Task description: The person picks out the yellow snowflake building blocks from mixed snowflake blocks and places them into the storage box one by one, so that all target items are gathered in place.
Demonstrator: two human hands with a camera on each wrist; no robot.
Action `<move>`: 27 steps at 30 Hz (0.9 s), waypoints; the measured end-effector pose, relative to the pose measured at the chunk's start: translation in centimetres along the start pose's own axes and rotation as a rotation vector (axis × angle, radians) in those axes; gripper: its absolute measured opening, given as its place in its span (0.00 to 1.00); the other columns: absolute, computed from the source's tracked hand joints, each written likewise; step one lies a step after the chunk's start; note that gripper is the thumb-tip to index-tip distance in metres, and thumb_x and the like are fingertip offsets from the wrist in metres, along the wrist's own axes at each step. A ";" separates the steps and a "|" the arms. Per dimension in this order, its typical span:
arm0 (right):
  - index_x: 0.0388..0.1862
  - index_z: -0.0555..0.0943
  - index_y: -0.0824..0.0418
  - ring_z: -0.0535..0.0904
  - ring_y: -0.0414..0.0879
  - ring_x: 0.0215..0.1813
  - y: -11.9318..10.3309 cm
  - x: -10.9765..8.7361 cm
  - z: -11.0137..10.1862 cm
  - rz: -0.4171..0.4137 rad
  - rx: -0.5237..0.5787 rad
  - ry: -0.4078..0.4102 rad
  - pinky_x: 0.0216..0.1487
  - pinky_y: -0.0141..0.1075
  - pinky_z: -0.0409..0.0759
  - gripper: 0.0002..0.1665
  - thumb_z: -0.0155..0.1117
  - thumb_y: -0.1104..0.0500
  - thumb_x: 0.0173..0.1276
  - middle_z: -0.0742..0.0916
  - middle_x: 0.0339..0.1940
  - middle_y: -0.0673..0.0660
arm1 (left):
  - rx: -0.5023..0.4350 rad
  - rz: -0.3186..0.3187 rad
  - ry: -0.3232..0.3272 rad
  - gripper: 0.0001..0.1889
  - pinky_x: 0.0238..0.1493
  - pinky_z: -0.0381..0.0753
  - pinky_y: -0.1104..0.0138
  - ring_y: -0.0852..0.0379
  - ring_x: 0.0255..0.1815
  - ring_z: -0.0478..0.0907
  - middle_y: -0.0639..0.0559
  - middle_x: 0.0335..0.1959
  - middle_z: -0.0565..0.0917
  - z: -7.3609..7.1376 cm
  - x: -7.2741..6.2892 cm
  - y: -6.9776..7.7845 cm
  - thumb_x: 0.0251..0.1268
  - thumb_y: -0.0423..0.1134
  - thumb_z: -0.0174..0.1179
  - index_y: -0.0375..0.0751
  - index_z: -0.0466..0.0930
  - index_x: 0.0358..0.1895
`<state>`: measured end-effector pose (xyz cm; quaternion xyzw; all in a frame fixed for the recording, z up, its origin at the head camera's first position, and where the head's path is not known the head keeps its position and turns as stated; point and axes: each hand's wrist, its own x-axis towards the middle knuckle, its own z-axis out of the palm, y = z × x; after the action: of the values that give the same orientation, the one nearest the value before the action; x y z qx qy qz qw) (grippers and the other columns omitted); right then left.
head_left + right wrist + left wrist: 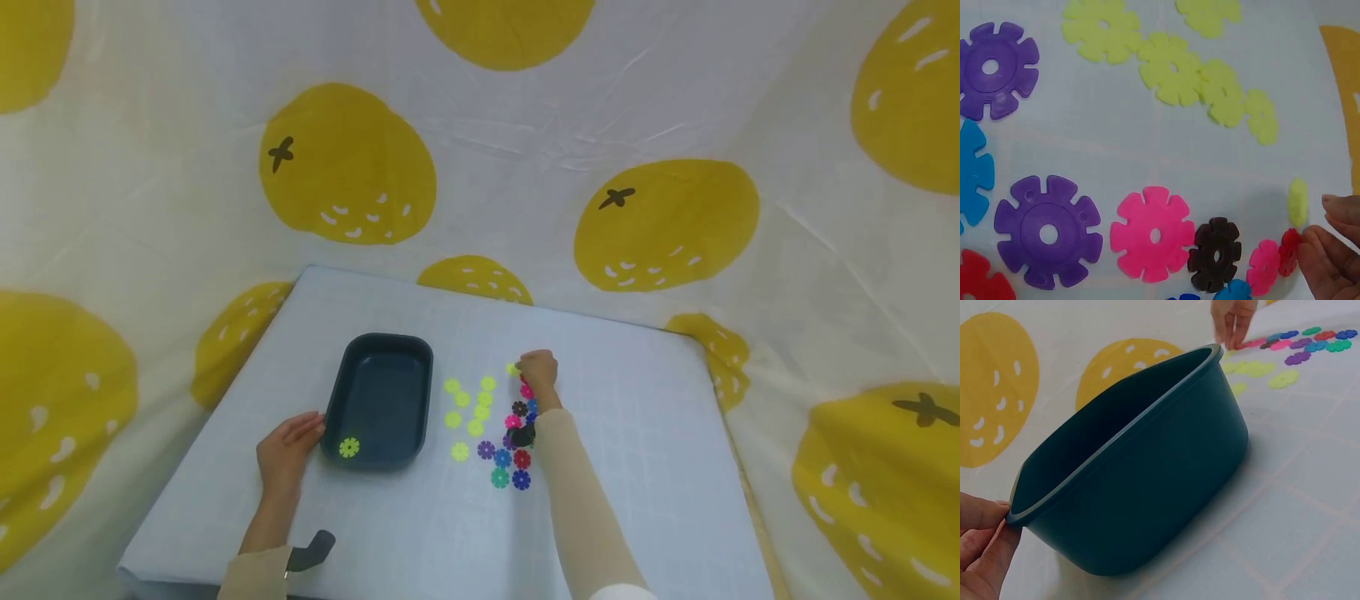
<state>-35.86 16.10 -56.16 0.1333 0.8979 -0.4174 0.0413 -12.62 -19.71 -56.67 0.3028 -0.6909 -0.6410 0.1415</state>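
Left hand (287,446) pinches the teal tray's rim (1116,435).

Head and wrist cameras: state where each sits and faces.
Head: worn on the head, facing forward and down; tray, discs, left hand and right hand show.
Left wrist: on that wrist, facing the tray; both hands show.
Right wrist: on that wrist, facing the discs; only the right hand shows.
Head and left wrist both show the tray.
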 end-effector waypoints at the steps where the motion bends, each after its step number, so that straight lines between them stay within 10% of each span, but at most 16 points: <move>1: 0.48 0.84 0.71 0.84 0.61 0.51 0.1 -0.1 0.2 -0.053 -0.037 -0.001 0.55 0.49 0.82 0.17 0.67 0.65 0.61 0.88 0.48 0.68 | -0.003 -0.001 0.001 0.19 0.42 0.77 0.87 0.83 0.36 0.79 0.65 0.40 0.88 0.0 0.0 0.0 0.63 0.31 0.66 0.30 0.79 0.57; 11: 0.45 0.82 0.74 0.77 0.62 0.53 0.4 -1.4 1.5 -0.198 -0.219 0.021 0.60 0.51 0.77 0.14 0.60 0.69 0.61 0.82 0.46 0.68 | 0.032 -0.010 -0.014 0.18 0.42 0.76 0.87 0.84 0.36 0.78 0.67 0.41 0.87 0.1 -0.1 0.2 0.65 0.33 0.65 0.33 0.79 0.57; 27: 0.43 0.76 0.68 0.79 0.57 0.39 1.2 -1.4 2.1 -0.200 -0.126 0.057 0.46 0.48 0.81 0.11 0.58 0.70 0.61 0.83 0.38 0.65 | -0.032 0.008 -0.013 0.20 0.42 0.77 0.87 0.82 0.36 0.80 0.72 0.36 0.86 -0.1 0.0 -0.3 0.63 0.32 0.66 0.29 0.78 0.57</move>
<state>-34.23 14.89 -58.12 0.0518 0.9321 -0.3582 -0.0176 -12.45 -19.83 -56.95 0.2934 -0.6829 -0.6532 0.1443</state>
